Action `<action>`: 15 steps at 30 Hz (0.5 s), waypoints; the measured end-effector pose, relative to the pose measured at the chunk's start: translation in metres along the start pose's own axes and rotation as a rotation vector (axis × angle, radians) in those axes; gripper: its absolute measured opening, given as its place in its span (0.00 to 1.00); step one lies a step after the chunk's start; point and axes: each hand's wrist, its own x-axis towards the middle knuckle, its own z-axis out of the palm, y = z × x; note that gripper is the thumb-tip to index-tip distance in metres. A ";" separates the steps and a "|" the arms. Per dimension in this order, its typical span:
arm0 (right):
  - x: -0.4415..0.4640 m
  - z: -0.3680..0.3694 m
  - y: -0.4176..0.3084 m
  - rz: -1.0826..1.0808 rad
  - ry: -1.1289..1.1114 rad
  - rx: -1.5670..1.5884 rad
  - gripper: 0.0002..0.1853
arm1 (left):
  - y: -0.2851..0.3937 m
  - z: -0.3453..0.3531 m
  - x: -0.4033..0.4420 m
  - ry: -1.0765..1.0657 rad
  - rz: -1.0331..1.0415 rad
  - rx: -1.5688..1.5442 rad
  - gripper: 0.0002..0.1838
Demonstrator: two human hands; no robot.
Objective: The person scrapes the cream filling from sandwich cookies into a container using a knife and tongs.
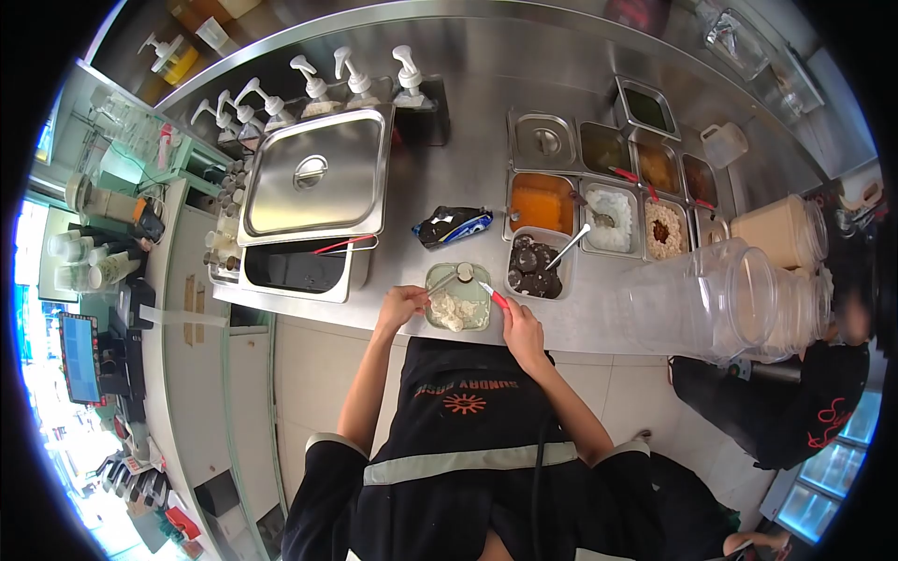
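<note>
At the counter's front edge lies a small pale green tray (432, 318) with a heap of white cream (454, 310) on it. A small round cookie (465, 272), its upper face whitish, is near the tray's far edge, at the tips of two tools. My left hand (402, 307) is closed on a slim metal tool (441, 284), perhaps tongs, reaching to the cookie from the left. My right hand (523, 329) grips a red-handled knife (498, 298), its blade pointing at the cookie. Right of the tray, a container (566, 288) holds dark cookies (533, 265) and a white-handled utensil (571, 245).
A blue and black packet (452, 226) lies behind the tray. To the left stands a lidded steel pan (318, 178), with pump bottles (408, 79) behind. Topping pans (543, 204) and stacked clear tubs (711, 294) stand to the right. Another person (795, 402) is at far right.
</note>
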 end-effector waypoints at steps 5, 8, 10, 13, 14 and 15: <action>-0.003 -0.004 0.005 -0.114 -0.130 -0.011 0.13 | 0.026 0.005 -0.018 0.041 -0.099 0.075 0.09; -0.006 0.001 0.008 -0.239 -0.051 0.066 0.18 | 0.017 0.004 -0.025 -0.005 -0.092 0.021 0.09; -0.008 -0.008 0.000 -0.312 -0.031 0.075 0.21 | 0.009 0.006 -0.028 -0.017 -0.150 -0.043 0.08; -0.013 -0.006 0.002 -0.483 -0.081 -0.045 0.24 | 0.003 0.009 -0.035 -0.018 -0.221 -0.133 0.09; -0.014 -0.004 0.004 -0.481 -0.079 -0.076 0.24 | 0.001 0.011 -0.038 -0.016 -0.241 -0.162 0.09; -0.014 -0.002 0.007 -0.480 -0.075 -0.108 0.24 | -0.005 0.011 -0.039 -0.036 -0.217 -0.164 0.09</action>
